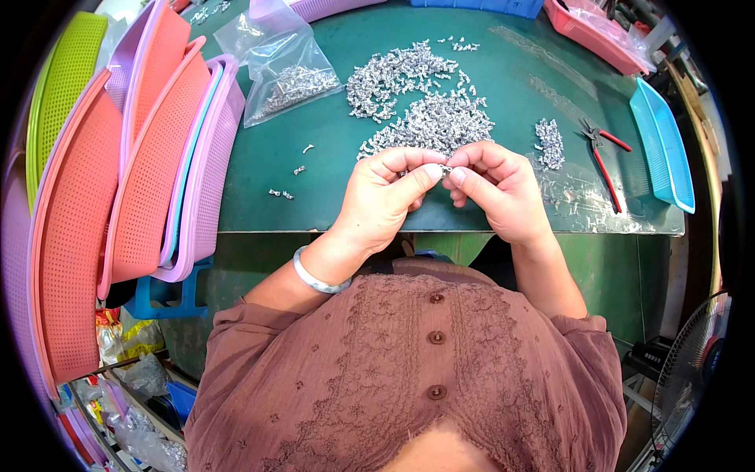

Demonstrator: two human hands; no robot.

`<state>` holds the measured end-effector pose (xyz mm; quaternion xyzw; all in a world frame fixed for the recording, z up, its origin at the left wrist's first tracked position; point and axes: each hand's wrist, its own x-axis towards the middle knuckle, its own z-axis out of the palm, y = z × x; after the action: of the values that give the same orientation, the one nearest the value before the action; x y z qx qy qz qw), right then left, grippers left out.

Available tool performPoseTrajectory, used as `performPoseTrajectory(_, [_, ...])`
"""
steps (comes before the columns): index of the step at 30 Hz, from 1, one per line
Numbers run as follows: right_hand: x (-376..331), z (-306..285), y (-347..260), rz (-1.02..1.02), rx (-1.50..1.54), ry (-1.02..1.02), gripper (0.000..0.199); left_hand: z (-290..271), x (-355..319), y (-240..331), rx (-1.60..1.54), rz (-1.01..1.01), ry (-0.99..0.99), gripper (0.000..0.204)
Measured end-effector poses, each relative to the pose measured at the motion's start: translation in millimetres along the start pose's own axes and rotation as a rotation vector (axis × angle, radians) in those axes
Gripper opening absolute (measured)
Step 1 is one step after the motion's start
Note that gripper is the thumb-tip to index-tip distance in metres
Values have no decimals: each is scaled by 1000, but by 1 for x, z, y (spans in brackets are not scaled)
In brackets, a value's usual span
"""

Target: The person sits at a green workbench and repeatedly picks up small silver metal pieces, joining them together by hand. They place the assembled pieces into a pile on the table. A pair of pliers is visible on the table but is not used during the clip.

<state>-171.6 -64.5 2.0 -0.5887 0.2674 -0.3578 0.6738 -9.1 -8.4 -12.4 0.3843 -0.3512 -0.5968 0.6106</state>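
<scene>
My left hand [387,189] and my right hand [500,186] meet over the near part of the green table [299,173]. Between their thumbs and fingertips they pinch a small silvery metal part [446,170], mostly covered by the fingers. Just beyond the hands lies a large pile of similar small metal parts [444,122], with a looser heap [401,75] behind it. Right of my right hand is a compact cluster of metal parts [550,144]. A few single metal pieces [281,193] lie to the left of my left hand.
Red-handled pliers [605,169] lie open at the right, near a blue plastic basket [661,145]. A clear bag of metal parts [295,85] rests at the back left. Stacked orange and purple baskets [75,236] crowd the left side. A fan [692,370] stands at lower right.
</scene>
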Motion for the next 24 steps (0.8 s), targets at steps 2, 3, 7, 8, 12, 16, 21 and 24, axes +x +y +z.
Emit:
performPoseTrajectory(2, [0, 0, 0, -8, 0, 2, 11, -1, -1, 0, -9, -3, -1, 14])
performPoseTrajectory(3, [0, 1, 1, -13, -2, 2, 11, 0, -1, 0, -15, -5, -2, 14])
performPoseTrajectory(7, [0, 0, 1, -15, -20, 2, 10, 1, -1, 1, -18, -9, 4, 15])
performPoseTrajectory(8, [0, 0, 1, -17, -21, 1, 10, 0, -1, 1, -20, -10, 2, 15])
performPoseTrajectory(12, [0, 0, 2, -20, -27, -3, 10, -1, -1, 1, -20, -4, 0, 15])
performPoseTrajectory(16, [0, 1, 1, -20, -16, -5, 10, -1, -1, 1, -16, 7, -8, 14])
performPoseTrajectory(21, [0, 1, 2, -8, -8, 2, 10, -1, -1, 1, -25, -1, -18, 13])
performPoseTrajectory(24, [1, 0, 4, -12, -7, -4, 10, -2, -1, 1, -33, -5, -25, 13])
